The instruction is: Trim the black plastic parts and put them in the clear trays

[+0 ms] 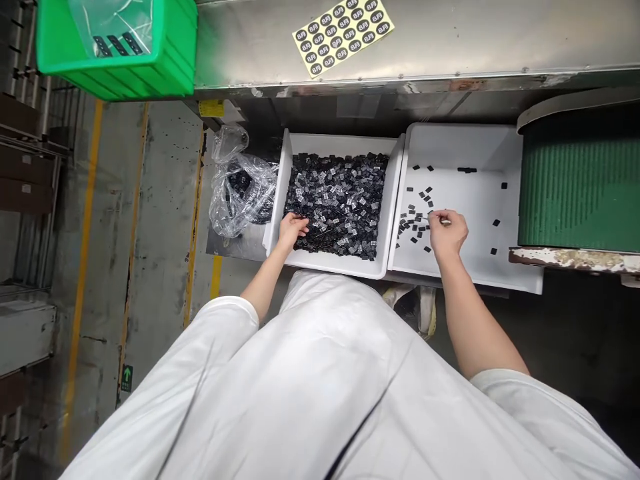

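Note:
My left hand [293,231] is at the near left corner of a white bin [341,268] filled with small black plastic pieces [337,200]. Its fingers are curled together over the edge of the pile, and whatever they pinch is too small to name. Over a second white bin [465,137] to the right is my right hand [449,233], closed. A small dark object shows at its fingers, but its kind is unclear. Scattered black pieces [413,220] lie in this bin, mostly just left of the right hand.
A clear plastic bag [243,193] with dark contents lies left of the bins. Beyond them runs a metal ledge [450,40] with a sticker sheet [343,33] and a green bin [120,77]. A ribbed green belt [580,187] borders the right side.

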The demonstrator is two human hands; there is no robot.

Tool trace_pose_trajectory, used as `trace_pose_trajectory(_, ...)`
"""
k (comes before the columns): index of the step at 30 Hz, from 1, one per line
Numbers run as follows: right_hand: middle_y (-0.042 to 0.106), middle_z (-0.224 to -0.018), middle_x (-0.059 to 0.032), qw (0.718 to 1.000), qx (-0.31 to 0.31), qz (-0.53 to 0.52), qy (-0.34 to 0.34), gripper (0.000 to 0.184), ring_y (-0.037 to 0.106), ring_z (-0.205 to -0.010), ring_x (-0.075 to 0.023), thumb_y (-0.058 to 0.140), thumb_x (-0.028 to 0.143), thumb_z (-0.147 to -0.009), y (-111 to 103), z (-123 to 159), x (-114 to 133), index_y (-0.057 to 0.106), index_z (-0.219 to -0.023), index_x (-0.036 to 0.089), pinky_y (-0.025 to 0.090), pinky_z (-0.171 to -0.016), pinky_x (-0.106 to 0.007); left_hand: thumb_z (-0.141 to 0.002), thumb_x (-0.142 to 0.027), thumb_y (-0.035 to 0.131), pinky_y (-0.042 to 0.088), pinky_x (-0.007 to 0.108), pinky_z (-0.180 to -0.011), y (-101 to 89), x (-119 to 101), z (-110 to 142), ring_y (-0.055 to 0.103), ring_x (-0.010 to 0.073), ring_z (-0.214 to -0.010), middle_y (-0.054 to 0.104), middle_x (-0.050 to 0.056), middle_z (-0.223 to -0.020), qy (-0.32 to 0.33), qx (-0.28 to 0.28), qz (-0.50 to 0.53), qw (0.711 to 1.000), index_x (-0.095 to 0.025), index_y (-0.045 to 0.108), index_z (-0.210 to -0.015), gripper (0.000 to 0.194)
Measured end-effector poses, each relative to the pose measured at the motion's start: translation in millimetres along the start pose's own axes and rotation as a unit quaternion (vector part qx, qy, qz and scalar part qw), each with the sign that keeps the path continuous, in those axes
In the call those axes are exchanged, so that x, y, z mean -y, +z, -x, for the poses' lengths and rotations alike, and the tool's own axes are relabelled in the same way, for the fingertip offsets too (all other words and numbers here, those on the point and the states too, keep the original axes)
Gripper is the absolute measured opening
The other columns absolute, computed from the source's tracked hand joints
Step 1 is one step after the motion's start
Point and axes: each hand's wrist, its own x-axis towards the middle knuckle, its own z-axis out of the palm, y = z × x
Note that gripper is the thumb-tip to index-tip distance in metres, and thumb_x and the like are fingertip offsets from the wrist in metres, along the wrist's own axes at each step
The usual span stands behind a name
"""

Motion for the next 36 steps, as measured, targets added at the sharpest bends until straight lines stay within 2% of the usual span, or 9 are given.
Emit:
trace_pose_trajectory(2,0.066,-0.109,-0.0087,0.998,0.008,-0.034,-0.052,0.028,0.063,-0.095,-0.0218,0.056,0.031,-0.093,5.1,-3.9,31.1,0.077,-0.108,0.021,0.056,-0.091,-0.036,-0.079,-0.037,0.080,0.050,0.021,-0.058,-11.4,0.7,1.9,0.066,0.0122,-0.064,0.066,-0.001,-0.079,-0.001,-0.016,0.033,0.999,-0.020,0.056,-0.100,0.036)
trace_pose_trajectory(5,0.066,-0.116,-0.0083,0.980,0.107,-0.031,-0.167,0.033,0.064,-0.105,-0.0251,0.054,0.035,-0.100,29.2,-7.1,79.7,0.077,-0.123,0.026,0.054,-0.097,-0.039,-0.080,-0.033,0.077,0.049,0.023,-0.060,-20.8,-1.0,6.3,0.065,0.0132,-0.066,0.065,-0.001,-0.079,0.025,-0.021,0.002,0.999,-0.021,0.058,-0.096,0.027)
trace_pose_trajectory(9,0.063,-0.122,-0.0139,0.943,0.249,0.074,-0.210,0.043,0.062,-0.105,-0.0329,0.060,0.033,-0.099,79.2,-3.0,123.1,0.070,-0.140,0.026,0.053,-0.096,-0.051,-0.086,-0.023,0.070,0.054,0.033,-0.081,-10.4,-5.2,15.4,0.069,0.0205,-0.086,0.070,0.004,-0.096,0.119,0.028,-0.253,0.960,-0.022,0.066,-0.100,0.014)
trace_pose_trajectory(14,0.063,-0.117,-0.0183,0.914,0.331,0.140,-0.188,0.023,0.059,-0.110,-0.0383,0.073,0.028,-0.091,115.2,19.6,130.1,0.081,-0.111,0.018,0.050,-0.099,-0.056,-0.089,-0.025,0.075,0.053,0.040,-0.092,29.7,-7.5,21.9,0.069,0.0295,-0.105,0.068,0.011,-0.117,0.172,0.141,-0.451,0.864,-0.023,0.071,-0.112,0.024)
trace_pose_trajectory(19,0.064,-0.115,-0.0131,0.933,0.305,0.095,-0.166,0.021,0.062,-0.107,-0.0324,0.060,0.032,-0.100,103.1,45.1,116.5,0.079,-0.102,0.022,0.052,-0.096,-0.048,-0.095,-0.017,0.065,0.051,0.040,-0.093,48.3,-9.9,15.2,0.068,0.0307,-0.106,0.069,0.013,-0.110,0.200,0.165,-0.465,0.846,-0.021,0.072,-0.104,0.012)
trace_pose_trajectory(23,0.066,-0.109,-0.0085,0.963,0.230,-0.134,-0.035,0.022,0.063,-0.096,-0.0255,0.070,0.043,-0.092,84.3,57.1,108.7,0.077,-0.094,0.023,0.055,-0.093,-0.043,-0.097,-0.028,0.065,0.051,0.038,-0.088,36.4,-10.9,2.1,0.069,0.0264,-0.095,0.072,0.006,-0.096,0.177,0.145,-0.394,0.890,-0.024,0.072,-0.109,0.015)
trace_pose_trajectory(27,0.070,-0.097,-0.0044,0.913,0.207,-0.323,0.140,0.038,0.063,-0.077,-0.0189,0.078,0.061,-0.078,70.1,71.8,104.5,0.074,-0.087,0.024,0.058,-0.070,-0.034,-0.086,-0.031,0.076,0.049,0.028,-0.068,23.6,-11.4,-15.8,0.063,0.0156,-0.066,0.068,-0.001,-0.076,0.051,0.130,-0.163,0.977,-0.022,0.069,-0.098,0.016)
trace_pose_trajectory(30,0.074,-0.098,-0.0045,0.894,0.197,-0.357,0.187,0.049,0.064,-0.070,-0.0156,0.075,0.070,-0.076,62.2,87.3,101.1,0.073,-0.091,0.023,0.056,-0.059,-0.029,-0.079,-0.033,0.082,0.045,0.024,-0.057,18.3,-14.8,-24.5,0.058,0.0112,-0.057,0.069,-0.002,-0.073,-0.005,0.152,-0.045,0.987,-0.020,0.065,-0.095,0.027)
trace_pose_trajectory(36,0.074,-0.094,-0.0049,0.883,0.189,-0.365,0.227,0.053,0.064,-0.069,-0.0155,0.075,0.073,-0.074,60.8,117.3,98.5,0.072,-0.090,0.023,0.056,-0.058,-0.029,-0.075,-0.038,0.085,0.048,0.023,-0.055,7.5,-26.5,-20.3,0.059,0.0106,-0.057,0.071,0.000,-0.075,-0.010,0.187,0.020,0.982,-0.019,0.062,-0.096,0.037)
